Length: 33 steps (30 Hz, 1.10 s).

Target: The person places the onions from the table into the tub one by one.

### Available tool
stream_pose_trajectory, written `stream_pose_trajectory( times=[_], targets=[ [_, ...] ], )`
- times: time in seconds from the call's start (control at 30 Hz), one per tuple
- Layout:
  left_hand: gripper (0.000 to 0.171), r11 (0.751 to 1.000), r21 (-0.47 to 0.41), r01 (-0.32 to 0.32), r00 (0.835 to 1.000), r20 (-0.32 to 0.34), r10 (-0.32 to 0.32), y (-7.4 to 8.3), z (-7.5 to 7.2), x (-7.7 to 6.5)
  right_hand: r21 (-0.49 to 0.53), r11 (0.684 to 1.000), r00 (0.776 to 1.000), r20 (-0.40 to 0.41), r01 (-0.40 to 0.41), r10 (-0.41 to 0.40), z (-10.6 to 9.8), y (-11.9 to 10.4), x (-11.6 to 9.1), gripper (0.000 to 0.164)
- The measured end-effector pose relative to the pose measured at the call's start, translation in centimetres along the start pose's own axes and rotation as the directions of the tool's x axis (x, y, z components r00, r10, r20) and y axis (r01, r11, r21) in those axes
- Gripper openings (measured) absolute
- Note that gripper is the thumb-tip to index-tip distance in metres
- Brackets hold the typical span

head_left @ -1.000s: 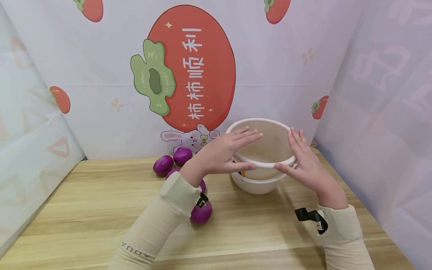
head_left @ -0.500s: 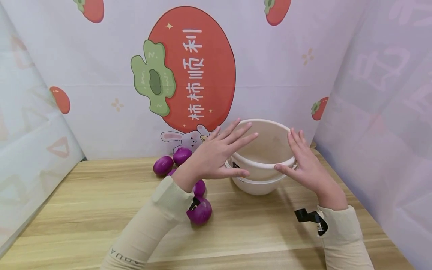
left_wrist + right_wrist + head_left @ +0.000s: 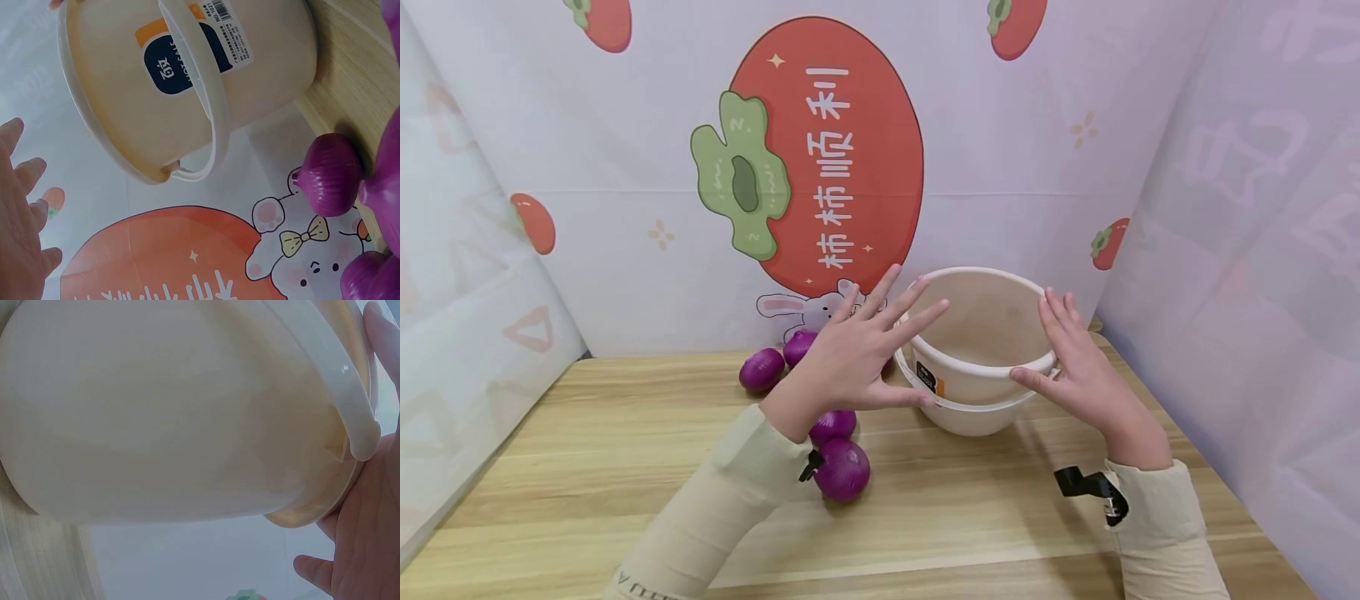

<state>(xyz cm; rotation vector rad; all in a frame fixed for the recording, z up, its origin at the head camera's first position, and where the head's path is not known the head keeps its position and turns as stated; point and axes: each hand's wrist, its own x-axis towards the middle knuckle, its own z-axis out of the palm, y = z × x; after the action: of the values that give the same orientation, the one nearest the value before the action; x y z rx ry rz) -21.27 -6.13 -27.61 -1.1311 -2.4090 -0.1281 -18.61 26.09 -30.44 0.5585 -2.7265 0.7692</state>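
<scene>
A cream plastic bucket (image 3: 977,417) stands upright at the back right of the table, its mouth facing up. Its white handle (image 3: 981,407) hangs down across the front, below a dark and orange label (image 3: 172,65). My right hand (image 3: 1078,379) rests at the bucket's right rim, fingers straight and thumb along the front edge. My left hand (image 3: 857,358) holds nothing; its fingers are spread in the air beside the bucket's left side. Beneath and around it lie several purple onions (image 3: 842,470), some partly hidden by that hand. One onion (image 3: 331,175) shows near the bucket in the left wrist view.
The wooden table (image 3: 625,475) ends at a printed back cloth (image 3: 625,125) close behind the bucket. Cloth walls rise on both sides, the right one (image 3: 1247,333) near my right arm. Black camera mounts (image 3: 1086,483) stick out at the wrists.
My left hand has moved left, away from the bucket's rim, and its fingers have spread. More of the label and handle now shows. The right hand and bucket have stayed put.
</scene>
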Motion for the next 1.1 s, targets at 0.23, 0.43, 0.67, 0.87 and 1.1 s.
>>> stream_pose_trajectory(
  times=[0.23, 0.43, 0.67, 0.87, 1.1],
  targets=[
    [0.104, 1.000, -0.007, -0.017, 1.000, -0.016, 0.017, -0.4, 0.1, -1.0, -0.005, 1.000, 1.000, 0.003, 0.001, -0.001, 0.0, 0.0, 0.1, 0.108],
    [0.101, 0.999, -0.026, -0.024, 1.000, -0.002, 0.024, -0.6, 0.2, -1.9, -0.013, 1.000, 1.000, 0.000, 0.005, -0.005, 0.0, 0.0, 0.1, 0.107],
    [0.100, 0.999, -0.028, -0.038, 0.999, 0.006, 0.038, -0.6, 0.3, -2.6, -0.017, 1.000, 1.000, -0.005, 0.011, -0.011, 0.0, 0.0, 0.1, 0.107],
    [0.097, 0.998, -0.019, -0.062, 0.998, 0.007, 0.062, -0.7, 0.3, -3.4, -0.021, 1.000, 1.000, -0.006, 0.012, -0.012, 0.0, 0.1, 0.1, 0.107],
    [0.100, 0.998, -0.020, -0.058, 0.998, 0.030, 0.059, -0.9, 0.4, -4.2, -0.014, 1.000, 1.000, -0.003, 0.008, -0.008, 0.0, 0.0, 0.0, 0.107]
  ],
)
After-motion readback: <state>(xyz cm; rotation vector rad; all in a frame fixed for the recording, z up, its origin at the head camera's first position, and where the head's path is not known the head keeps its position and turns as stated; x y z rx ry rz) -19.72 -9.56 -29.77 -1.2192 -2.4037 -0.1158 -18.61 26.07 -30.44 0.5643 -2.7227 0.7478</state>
